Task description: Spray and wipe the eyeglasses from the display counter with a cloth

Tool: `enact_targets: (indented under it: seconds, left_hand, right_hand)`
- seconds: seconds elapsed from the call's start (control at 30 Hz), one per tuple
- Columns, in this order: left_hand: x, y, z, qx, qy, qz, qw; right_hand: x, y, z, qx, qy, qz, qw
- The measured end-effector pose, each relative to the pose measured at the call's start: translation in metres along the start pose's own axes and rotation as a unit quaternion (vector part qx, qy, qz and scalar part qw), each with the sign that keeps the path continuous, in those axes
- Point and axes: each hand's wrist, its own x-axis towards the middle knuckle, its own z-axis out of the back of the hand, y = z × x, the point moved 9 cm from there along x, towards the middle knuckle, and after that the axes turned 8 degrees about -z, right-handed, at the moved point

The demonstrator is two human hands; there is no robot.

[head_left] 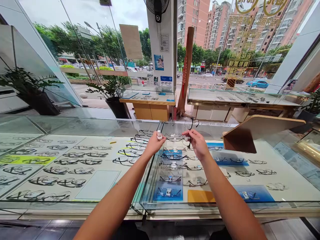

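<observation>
In my left hand (154, 144), fingers closed, is a small white spray bottle (159, 134) held upright. A pair of glasses (192, 124) is pinched in my right hand (197, 141); its lenses stand up above my fingers and a dark temple hangs below them. Both hands are over the glass display counter (165, 126), a short gap apart, with the bottle to the left of the glasses. Beneath the glass, rows of eyeglass frames (173, 164) lie under my hands.
A brown wooden board or stand (260, 131) rests on the counter at right. More eyeglass frames (72, 161) fill the left case. Beyond are a potted plant (117, 103), a wooden post (186, 66) and another display case (150, 96) by the windows.
</observation>
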Motion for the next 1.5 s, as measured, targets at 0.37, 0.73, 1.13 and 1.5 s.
enact_targets:
  seconds: [0.37, 0.73, 1.13, 1.5]
  left_hand:
    - [0.0, 0.007, -0.004, 0.005, 0.013, 0.019, 1.0]
    - [-0.007, -0.023, 0.013, 0.051, -0.043, -0.024, 0.998]
    - [-0.071, -0.161, 0.004, 0.218, -0.182, -0.418, 0.863]
    - [-0.122, -0.225, -0.207, 0.203, 0.302, -0.336, 0.869]
  right_hand:
    - [-0.001, 0.003, 0.0, 0.01, 0.003, 0.001, 1.0]
    - [0.002, 0.005, 0.006, 0.023, 0.001, 0.013, 1.0]
    - [-0.04, 0.081, 0.069, 0.039, -0.1, 0.113, 0.988]
    - [-0.074, 0.111, 0.079, -0.007, -0.099, 0.129, 0.987]
